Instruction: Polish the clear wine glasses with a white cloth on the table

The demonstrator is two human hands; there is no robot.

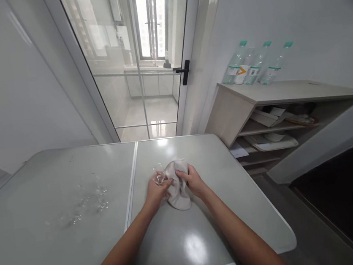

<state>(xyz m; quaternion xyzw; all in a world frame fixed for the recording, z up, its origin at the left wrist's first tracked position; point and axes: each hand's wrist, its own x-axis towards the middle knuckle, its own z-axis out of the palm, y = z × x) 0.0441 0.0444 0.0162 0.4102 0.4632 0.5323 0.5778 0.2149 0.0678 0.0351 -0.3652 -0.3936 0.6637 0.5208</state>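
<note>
Bottles (274,70) stand in the head view on top of a cabinet (231,109) at the right, three of them, see-through with green caps; between two of them is a white thing (241,75) with an orange arrow mark. The cabinet's open shelves hold papers (264,117) and, lower down, a pale tray (287,142). A clear cup (159,177) is at the left hand (154,193); its inside is too hard to make out. On the left half of the worktop (224,157) lies a scatter of clear, glinting pieces (99,198), too faint to name.

The cloth (179,191) is pale grey-beige, crumpled into folds, its lower end rounded. It is between the two hands, over the right half of the worktop, just right of the seam. Both forearms reach forward from the near edge and slant inward. The left grip is curled around the cup, thumb pointing to the cloth. The right grip (195,182) is closed on the cloth's upper right side, thumb and fingers pinching it.
</note>
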